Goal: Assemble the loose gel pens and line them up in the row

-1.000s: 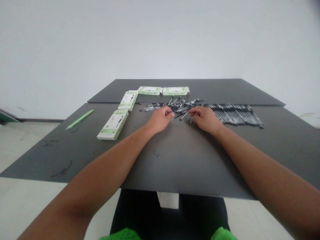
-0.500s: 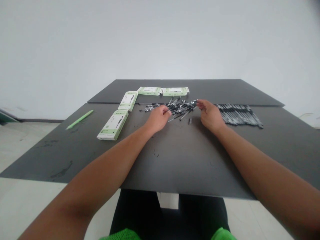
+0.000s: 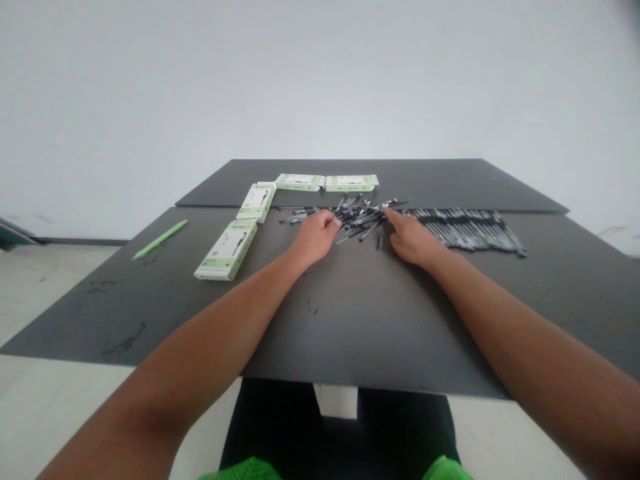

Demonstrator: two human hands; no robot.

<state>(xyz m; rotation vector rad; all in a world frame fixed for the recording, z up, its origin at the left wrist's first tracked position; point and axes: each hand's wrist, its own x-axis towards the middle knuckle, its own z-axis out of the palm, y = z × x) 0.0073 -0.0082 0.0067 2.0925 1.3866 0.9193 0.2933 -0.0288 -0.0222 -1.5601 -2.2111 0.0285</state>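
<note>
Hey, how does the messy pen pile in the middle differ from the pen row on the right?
The pen pile lies jumbled, pens crossing at many angles; the pen row lies side by side, nearly parallel.
The pen pile has fingers of both hands at it; the pen row is partly hidden behind the right hand.
Both show slim, dark-and-clear pens on the dark table.

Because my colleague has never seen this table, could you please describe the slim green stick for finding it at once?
On the dark table, look left of the left hand, past the nearest box. There the slim green stick lies alone on a slant, light green, whereas the heaped pens are black and clear.
</note>
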